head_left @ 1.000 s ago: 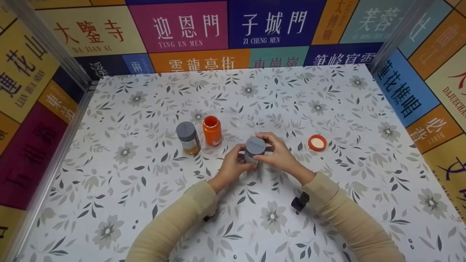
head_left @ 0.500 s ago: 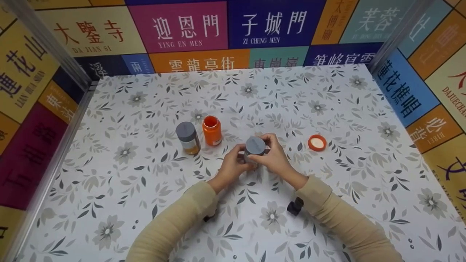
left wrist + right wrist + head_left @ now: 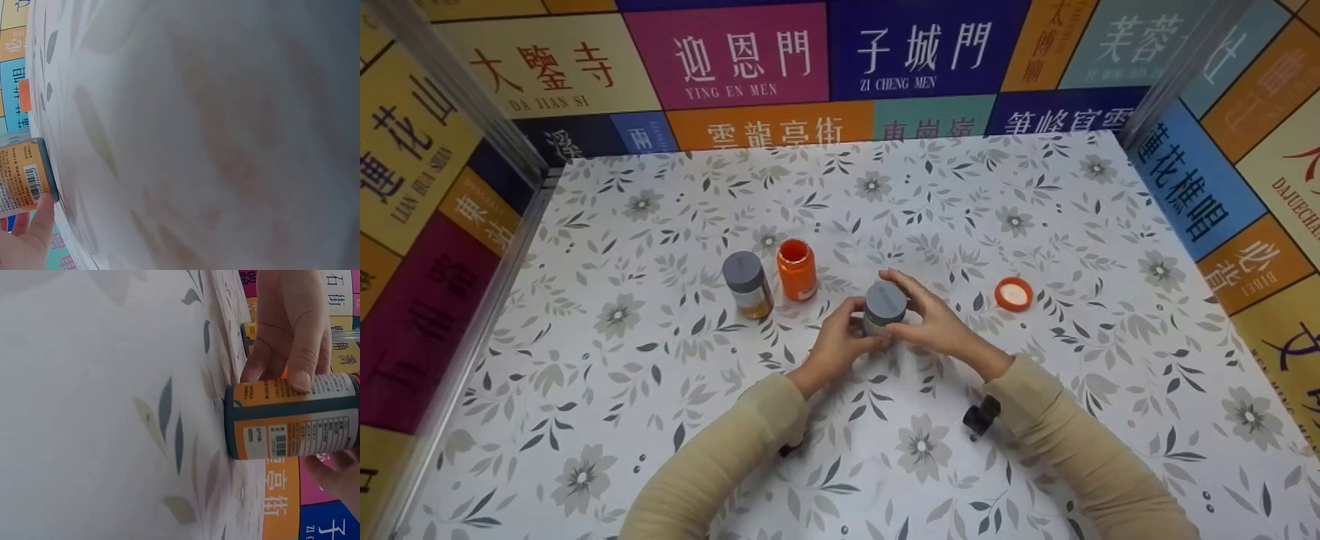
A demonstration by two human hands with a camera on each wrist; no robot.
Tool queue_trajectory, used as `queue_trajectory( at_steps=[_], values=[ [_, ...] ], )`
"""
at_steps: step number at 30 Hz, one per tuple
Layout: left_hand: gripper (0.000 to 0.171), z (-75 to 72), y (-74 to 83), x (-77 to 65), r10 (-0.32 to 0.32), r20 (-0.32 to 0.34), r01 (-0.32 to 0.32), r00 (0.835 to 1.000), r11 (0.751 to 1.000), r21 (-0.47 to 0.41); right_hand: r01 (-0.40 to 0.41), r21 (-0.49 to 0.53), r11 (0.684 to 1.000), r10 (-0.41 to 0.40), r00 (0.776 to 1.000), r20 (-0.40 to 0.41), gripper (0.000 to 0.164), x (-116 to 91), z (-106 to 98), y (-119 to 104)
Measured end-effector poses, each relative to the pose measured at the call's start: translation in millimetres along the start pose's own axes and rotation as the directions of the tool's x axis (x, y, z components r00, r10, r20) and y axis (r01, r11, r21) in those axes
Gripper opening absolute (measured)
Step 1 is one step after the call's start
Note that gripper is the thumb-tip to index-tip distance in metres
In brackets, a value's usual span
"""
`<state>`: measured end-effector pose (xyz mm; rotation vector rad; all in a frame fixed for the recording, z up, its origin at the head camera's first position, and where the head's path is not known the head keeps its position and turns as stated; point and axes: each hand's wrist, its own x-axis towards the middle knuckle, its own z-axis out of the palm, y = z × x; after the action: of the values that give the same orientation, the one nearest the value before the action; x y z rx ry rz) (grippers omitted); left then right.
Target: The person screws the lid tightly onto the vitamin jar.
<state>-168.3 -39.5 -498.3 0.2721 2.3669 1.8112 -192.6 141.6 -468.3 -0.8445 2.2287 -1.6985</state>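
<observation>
Spreading around the lid [image 3: 886, 300] of the jar [image 3: 292, 416], the right grip [image 3: 941, 322] has rolled back compared with 0.5 s ago: its index finger now reaches past the lid's far edge, while its thumb has slid right along the near side. The fingers look extended and slack rather than clamped. The left grip [image 3: 838, 341] has not shifted; it is curled around the jar's left side, holding it upright with its base on the desk [image 3: 1035, 225]. This back-and-forth suggests short turning strokes, with the right grip caught between 2 of them. The lid remains on the jar; whether it is looser or tighter I cannot tell. Unmoved are the uncapped orange bottle [image 3: 797, 281] and 1 other grey-lidded jar [image 3: 746, 285] at far left, and the orange cap [image 3: 1013, 294] at right.
</observation>
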Motion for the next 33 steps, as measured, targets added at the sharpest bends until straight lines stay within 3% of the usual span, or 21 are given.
queue_trajectory(
  at_steps=[4, 8, 17, 24, 33],
  values=[
    [0.055, -0.1, 0.3, 0.4, -0.024, 0.008, 0.024, 1.000, 1.000, 0.016, 0.020, -0.004, 1.000, -0.020, 0.997, 0.075, 0.067, 1, -9, -1],
    [0.054, -0.3, 0.0, 0.6, -0.015, 0.006, 0.015, 1.000, 1.000, 0.016, 0.005, 0.005, 1.000, -0.006, 0.997, 0.076, 0.065, 2, -10, 0],
    [0.053, 0.0, 0.2, 0.3, 0.005, 0.004, -0.005, 1.000, 1.000, 0.027, -0.061, -0.007, 0.998, 0.060, 0.995, -0.082, 0.065, 4, 2, -1],
    [0.049, 0.0, 0.5, -1.7, 0.024, 0.007, -0.025, 1.000, 0.998, 0.055, -0.159, 0.033, 0.987, 0.162, 0.963, -0.214, 0.063, 5, 12, -1],
    [0.051, 0.5, 0.2, -1.1, -0.014, 0.005, 0.014, 1.000, 0.999, 0.051, -0.188, 0.067, 0.980, 0.199, 0.930, -0.308, 0.062, 4, 21, -2]
  ],
)
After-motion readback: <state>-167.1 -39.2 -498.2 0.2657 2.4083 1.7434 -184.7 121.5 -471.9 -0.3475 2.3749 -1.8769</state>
